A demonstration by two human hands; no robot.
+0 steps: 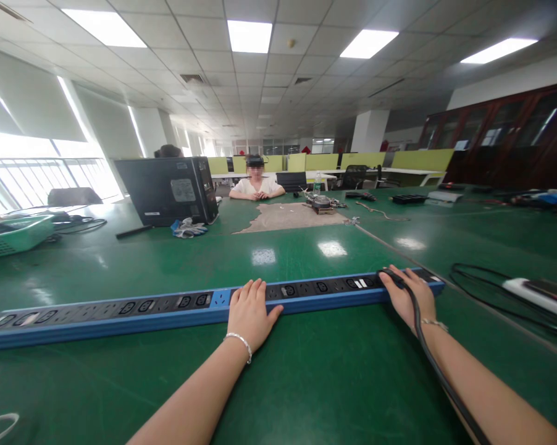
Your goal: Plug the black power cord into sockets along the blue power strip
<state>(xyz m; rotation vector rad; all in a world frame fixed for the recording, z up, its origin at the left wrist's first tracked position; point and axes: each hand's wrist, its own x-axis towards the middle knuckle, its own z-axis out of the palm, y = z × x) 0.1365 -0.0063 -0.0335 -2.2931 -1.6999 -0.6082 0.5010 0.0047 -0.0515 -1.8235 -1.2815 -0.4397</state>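
Note:
A long blue power strip (167, 315) with a row of black sockets and one blue socket lies across the green table (334, 371). My left hand (253, 312) rests on the strip just right of the blue socket, its fingers lying over the top and the thumb along the front edge. Near the strip's right end, my right hand (410, 296) has its fingers around the plug end of a black cable (422, 346), which sits at the sockets. The cable runs down along my right forearm. Part of the plug is hidden by the fingers.
Across the table sits a person (256, 185). A black computer case (167, 191), gloves (188, 228) and a green basket (16, 238) stand at the left. At the right lie a white power strip (538, 295) and black cables (482, 296).

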